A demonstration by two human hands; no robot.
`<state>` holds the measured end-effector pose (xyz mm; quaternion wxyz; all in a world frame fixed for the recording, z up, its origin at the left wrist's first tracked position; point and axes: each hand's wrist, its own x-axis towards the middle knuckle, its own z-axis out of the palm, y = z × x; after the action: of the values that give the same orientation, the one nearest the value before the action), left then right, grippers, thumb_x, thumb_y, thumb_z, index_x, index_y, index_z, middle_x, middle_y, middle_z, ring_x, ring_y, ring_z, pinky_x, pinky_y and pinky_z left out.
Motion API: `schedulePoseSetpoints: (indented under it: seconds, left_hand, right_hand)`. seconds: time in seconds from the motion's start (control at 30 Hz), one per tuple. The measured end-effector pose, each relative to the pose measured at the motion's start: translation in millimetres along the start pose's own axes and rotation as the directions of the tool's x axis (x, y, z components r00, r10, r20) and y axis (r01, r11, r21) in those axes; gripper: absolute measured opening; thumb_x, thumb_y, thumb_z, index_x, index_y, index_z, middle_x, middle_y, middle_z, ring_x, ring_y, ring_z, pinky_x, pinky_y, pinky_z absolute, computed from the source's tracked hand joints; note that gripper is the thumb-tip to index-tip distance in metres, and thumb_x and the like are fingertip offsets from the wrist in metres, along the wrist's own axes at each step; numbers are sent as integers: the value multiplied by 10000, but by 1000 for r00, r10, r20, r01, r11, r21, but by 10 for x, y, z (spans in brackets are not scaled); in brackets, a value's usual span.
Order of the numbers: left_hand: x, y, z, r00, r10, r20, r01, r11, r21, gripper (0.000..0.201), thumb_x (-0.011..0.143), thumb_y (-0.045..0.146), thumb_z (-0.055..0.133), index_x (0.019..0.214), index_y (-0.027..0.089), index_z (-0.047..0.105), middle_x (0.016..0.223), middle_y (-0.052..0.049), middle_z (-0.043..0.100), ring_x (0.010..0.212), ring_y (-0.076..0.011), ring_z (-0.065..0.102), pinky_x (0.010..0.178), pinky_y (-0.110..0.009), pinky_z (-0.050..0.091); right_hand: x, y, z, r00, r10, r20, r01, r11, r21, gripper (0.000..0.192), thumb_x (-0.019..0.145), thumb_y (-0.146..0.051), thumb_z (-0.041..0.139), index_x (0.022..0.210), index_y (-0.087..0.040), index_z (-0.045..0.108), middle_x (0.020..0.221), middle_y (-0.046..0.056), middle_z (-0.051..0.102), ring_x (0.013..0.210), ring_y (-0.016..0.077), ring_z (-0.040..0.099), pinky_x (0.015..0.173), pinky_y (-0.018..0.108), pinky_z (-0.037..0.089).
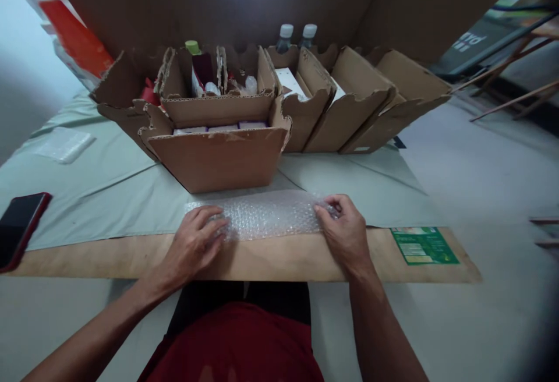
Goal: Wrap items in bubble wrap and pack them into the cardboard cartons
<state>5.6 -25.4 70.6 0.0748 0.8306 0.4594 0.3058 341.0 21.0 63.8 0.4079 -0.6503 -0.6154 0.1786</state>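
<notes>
A strip of clear bubble wrap [268,219] lies across the front of the table, just before a low cardboard box. My left hand [198,239] is closed on its left end, fingers curled over the film. At the other end, my right hand [343,225] pinches the wrap's upper right corner between thumb and fingers. The strip is stretched roughly flat between both hands, with nothing visible on top of it.
Cardboard bins [305,91] holding bottles and small boxes line the back, with a low front box [218,161] nearest me. A phone [21,227] lies at left, near a folded clear plastic piece [65,144]. A green label [423,246] sits on the wooden edge [279,260].
</notes>
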Motion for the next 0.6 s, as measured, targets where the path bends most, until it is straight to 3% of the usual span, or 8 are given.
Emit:
schedulePoseSetpoints:
  seconds: [0.13,0.23,0.3,0.37,0.43,0.53,0.6]
  left_hand:
    - [337,370,247,982,82,168,-64,992,-113,297,926,146,601,1215,182,658,1302,-145,662,1205,-311,595,1007,-517,519]
    - [525,567,459,922,132,364,-65,980,-190,319,882,145,651,1200,152,674,1327,-160,659,1256,-334,579,1057,-541,502]
    - [564,633,523,911,134,391,-21,960,-280,331,878,152,658,1208,167,678,1365,-156,647,1317,-332,550,1099,-550,477]
    - [541,647,499,939,65,336,85,906,-414,339,890,183,653,1229,196,675,1376,-141,647,1332,-310,551,1115,-540,468]
    - [491,613,410,942,-90,324,269,781,-564,342,907,261,662,1246,211,668,1319,-128,678,1247,-282,613,1070,-500,506]
    - [433,504,253,838,-311,449,545,419,-726,484,920,450,667,1326,192,616,1235,-134,702,1016,-240,696,868,-402,583]
    - [417,423,183,777,-377,504,601,208,-771,561,920,547,645,1343,182,594,1173,-126,711,911,-215,702,753,-339,576]
  right_hand:
    - [-48,-32,-271,991,134,1,-133,983,127,462,814,-446,704,1194,-194,627,769,-18,636,667,168,595,650,312,485]
    - [-64,-11,-475,978,197,-72,-185,971,148,622,781,-464,748,1323,-194,605,798,-14,642,634,151,573,609,311,478]
    - [-78,-21,-576,972,194,-131,-179,977,120,643,764,-468,775,1329,-204,616,803,-9,646,636,151,573,611,323,492]
    - [-115,-100,-584,978,153,-144,-140,985,96,619,768,-453,786,1316,-215,627,803,-8,653,646,156,587,611,328,514]
    - [-188,-269,-456,991,98,-92,-87,989,124,575,799,-418,772,1318,-221,622,822,-3,672,670,161,620,633,332,551]
    - [-345,-625,-56,994,-18,112,-12,965,261,515,869,-338,715,1359,-233,597,873,7,709,708,154,672,682,315,599]
    - [-443,-831,215,948,-135,289,21,931,366,541,894,-301,700,1416,-258,565,970,25,743,745,146,705,685,287,614]
